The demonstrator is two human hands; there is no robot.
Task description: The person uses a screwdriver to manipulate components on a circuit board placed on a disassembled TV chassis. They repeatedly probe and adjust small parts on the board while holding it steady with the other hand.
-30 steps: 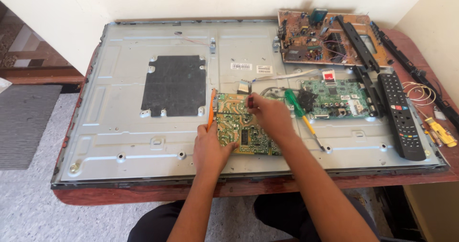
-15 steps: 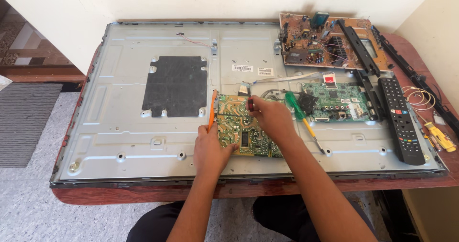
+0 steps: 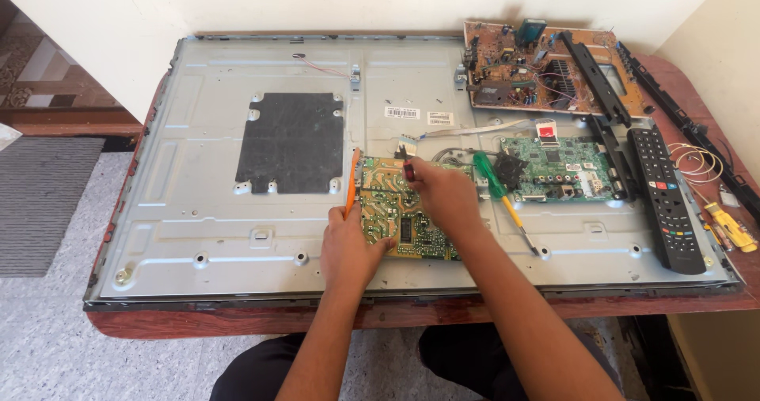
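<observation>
A rectangular green circuit board (image 3: 400, 215), long axis running away from the person, lies flat on a grey metal television back panel (image 3: 206, 211). The left hand (image 3: 348, 247) pins its near edge, with a slim orange tool (image 3: 351, 181) beside the fingers; the right hand (image 3: 443, 195) pinches a small red-tipped part at its far edge.

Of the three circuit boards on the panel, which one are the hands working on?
The yellow-green board at centre, under both the left hand and right hand. The green board lies untouched to its right, and the brown board sits at the far edge.
</observation>
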